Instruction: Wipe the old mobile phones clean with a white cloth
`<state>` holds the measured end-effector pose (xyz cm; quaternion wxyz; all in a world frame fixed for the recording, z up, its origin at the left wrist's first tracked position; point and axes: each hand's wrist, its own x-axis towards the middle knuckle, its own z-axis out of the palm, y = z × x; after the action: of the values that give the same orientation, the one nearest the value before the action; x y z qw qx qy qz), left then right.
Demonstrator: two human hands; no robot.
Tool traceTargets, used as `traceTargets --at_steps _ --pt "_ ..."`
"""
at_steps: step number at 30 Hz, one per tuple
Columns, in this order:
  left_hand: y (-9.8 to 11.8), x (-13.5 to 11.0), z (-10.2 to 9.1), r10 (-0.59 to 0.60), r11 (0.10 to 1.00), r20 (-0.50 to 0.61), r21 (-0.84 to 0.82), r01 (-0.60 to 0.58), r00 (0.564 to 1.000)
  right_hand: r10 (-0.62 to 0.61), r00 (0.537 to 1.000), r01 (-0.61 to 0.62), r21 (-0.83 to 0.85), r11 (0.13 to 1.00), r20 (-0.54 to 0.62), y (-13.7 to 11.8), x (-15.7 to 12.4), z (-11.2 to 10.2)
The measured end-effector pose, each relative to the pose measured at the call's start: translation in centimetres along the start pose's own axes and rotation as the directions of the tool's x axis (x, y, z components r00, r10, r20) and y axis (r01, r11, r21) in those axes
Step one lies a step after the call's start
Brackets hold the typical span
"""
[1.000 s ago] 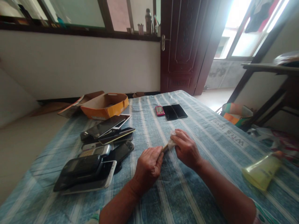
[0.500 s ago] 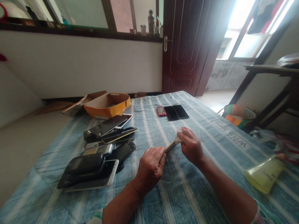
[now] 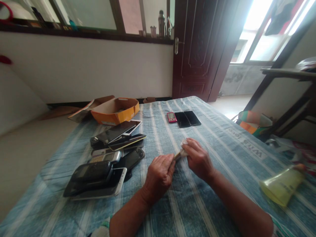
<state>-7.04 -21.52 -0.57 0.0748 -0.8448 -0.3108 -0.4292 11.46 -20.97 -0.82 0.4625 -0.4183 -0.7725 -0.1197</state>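
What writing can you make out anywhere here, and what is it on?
"With love": upside down on the striped cloth.
Orange box label: too small.
Yellow bottle label: blurred.
Piled phones: nothing legible.
Phone gripped by left hand, white wad in right hand: no text.

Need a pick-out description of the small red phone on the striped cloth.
On the blue striped cloth, look toward the dark wooden door at the far end: three phones lie side by side in a short row. The small red phone is the leftmost; the two black glass-fronted phones beside it are larger.
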Motion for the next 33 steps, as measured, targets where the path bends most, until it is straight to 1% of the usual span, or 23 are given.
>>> traceTargets --at_steps 5,8,11,16,19,21,24,28,31,33 --pt "0.1 0.0 0.0 0.011 1.000 -0.014 0.021 -0.011 1.000 0.079 0.996 -0.082 -0.079 0.993 -0.045 2.9 -0.4 -0.2" --pt "0.1 -0.1 0.1 -0.012 0.999 -0.011 0.043 0.012 1.000 0.090 0.993 -0.096 -0.083 0.992 -0.071 3.3 -0.5 -0.1" --pt "0.1 -0.2 0.2 -0.035 0.998 0.004 0.062 0.034 0.999 0.042 0.997 -0.046 -0.048 0.998 -0.066 2.1 -0.4 0.0" --pt "0.2 -0.1 0.1 -0.078 0.996 0.049 0.041 0.076 0.996 -0.082 0.996 0.081 0.043 0.996 0.018 -1.6 -0.2 0.2" --pt "0.2 -0.1 0.0 -0.080 0.997 0.061 0.024 0.078 0.995 -0.096 0.994 0.093 0.074 0.993 0.041 -2.2 -0.2 0.2" --pt "0.1 -0.2 0.1 -0.070 0.997 0.048 0.047 0.067 0.996 -0.062 0.998 0.060 0.062 0.996 0.025 -1.5 -0.3 0.2" --pt "0.0 -0.3 0.3 -0.048 0.996 0.040 0.074 0.045 0.998 0.009 1.000 -0.009 0.024 1.000 -0.018 0.3 -0.4 0.1" --pt "-0.1 -0.5 0.4 -0.043 0.996 0.024 0.078 0.041 0.999 0.050 0.997 -0.051 -0.013 0.999 -0.063 2.2 -0.5 -0.1" --pt "0.0 -0.4 0.3 -0.042 0.996 0.015 0.075 0.041 0.999 0.051 0.995 -0.054 -0.035 0.998 -0.086 2.6 -0.4 -0.3" --pt "0.0 -0.4 0.3 -0.045 0.996 0.020 0.076 0.044 0.999 0.035 0.996 -0.039 -0.039 0.998 -0.087 2.2 -0.4 -0.4"
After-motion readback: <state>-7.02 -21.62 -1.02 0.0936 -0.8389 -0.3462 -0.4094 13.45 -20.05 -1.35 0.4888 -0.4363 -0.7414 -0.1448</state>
